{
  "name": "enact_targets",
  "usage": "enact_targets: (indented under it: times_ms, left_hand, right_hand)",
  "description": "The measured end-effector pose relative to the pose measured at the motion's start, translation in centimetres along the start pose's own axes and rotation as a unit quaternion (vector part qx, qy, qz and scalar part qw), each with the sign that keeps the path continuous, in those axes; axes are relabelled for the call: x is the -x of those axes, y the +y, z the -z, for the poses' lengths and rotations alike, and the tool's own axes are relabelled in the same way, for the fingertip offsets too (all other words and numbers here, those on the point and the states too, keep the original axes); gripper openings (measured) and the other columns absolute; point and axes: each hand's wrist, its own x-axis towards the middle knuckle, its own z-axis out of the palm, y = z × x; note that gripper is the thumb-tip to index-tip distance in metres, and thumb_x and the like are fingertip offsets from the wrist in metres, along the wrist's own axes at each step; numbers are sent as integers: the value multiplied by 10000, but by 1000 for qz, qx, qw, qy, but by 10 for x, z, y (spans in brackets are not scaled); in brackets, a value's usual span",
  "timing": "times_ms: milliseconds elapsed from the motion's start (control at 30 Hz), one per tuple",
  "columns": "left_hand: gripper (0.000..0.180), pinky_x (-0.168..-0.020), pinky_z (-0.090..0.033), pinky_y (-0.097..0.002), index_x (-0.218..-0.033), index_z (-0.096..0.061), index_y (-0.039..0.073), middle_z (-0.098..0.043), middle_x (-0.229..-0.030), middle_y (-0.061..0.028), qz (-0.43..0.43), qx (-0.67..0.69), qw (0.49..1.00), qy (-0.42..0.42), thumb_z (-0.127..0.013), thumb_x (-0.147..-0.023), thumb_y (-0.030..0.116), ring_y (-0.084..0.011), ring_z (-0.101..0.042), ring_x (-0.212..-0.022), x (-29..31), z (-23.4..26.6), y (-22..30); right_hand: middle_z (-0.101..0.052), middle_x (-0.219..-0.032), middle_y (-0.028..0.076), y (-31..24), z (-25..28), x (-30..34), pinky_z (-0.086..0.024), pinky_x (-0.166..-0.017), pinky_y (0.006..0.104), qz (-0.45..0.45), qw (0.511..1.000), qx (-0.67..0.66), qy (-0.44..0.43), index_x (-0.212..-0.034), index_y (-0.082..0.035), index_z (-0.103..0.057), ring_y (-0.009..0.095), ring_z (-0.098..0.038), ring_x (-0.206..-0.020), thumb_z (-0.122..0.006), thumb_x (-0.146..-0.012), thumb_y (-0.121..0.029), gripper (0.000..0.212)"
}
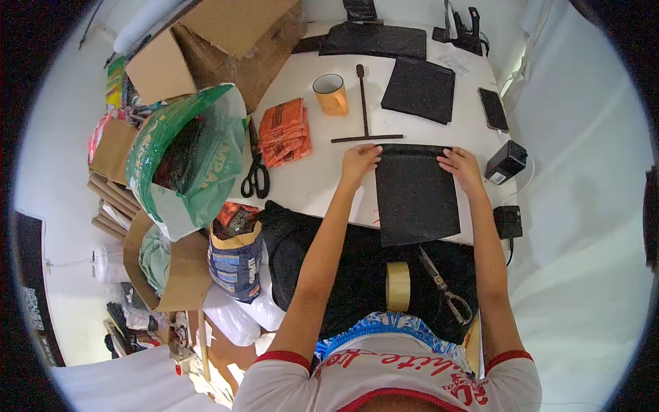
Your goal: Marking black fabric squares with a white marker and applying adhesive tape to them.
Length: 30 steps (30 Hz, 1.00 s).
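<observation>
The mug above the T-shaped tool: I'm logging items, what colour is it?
The mug is orange outside with a pale inside, seen clearly in the head view.

There is just one view. The camera sits on the person's head and looks almost straight down. It is close to the white counter point(322, 185), which fills the top middle of the picture. The person's own arms come in from the bottom edge and reach up to the left hand point(359, 161) and right hand point(461, 165). The lens is very wide, so the picture is round, with dark corners and edges that bend near the rim.
</observation>
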Motion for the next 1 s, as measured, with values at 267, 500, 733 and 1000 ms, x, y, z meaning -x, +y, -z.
enact_targets:
  times_ms: [267,500,733,1000]
  left_hand:
    - [222,-656,-510,-231,-961,-639,-8,-653,-854,-59,13,-2,1000,-19,-636,-852,185,-134,-650,-767,-5,13,-5]
    - [254,-672,-507,-222,-973,-651,-20,-656,-859,-56,-13,-12,998,-64,-660,-836,194,-125,-646,-784,-6,18,4]
    - [242,-690,-487,-207,-976,-661,-15,-655,-855,-48,-31,-16,995,-98,-666,-835,181,-108,-620,-804,-9,28,3]
    - [185,-759,-467,-213,-959,-692,15,-672,-885,-31,-125,-171,966,-150,-659,-837,151,-78,-593,-828,-2,33,5]
  right_hand:
    - [-614,-879,82,-7,0,2,-555,-698,301,-24,999,35,12,-986,2,-580,232,-666,-791,-629,-853,-142,202]
    - [-638,-833,67,-14,12,1,-542,-689,264,9,990,140,-8,-921,10,-609,188,-664,-768,-633,-850,-144,171]
    - [-651,-836,32,-12,22,-1,-495,-695,214,59,974,200,-84,-933,5,-642,99,-617,-781,-622,-841,-69,120]
    - [-665,-852,34,-7,30,5,-465,-684,199,124,938,306,-106,-959,22,-649,72,-585,-769,-629,-832,-49,147]
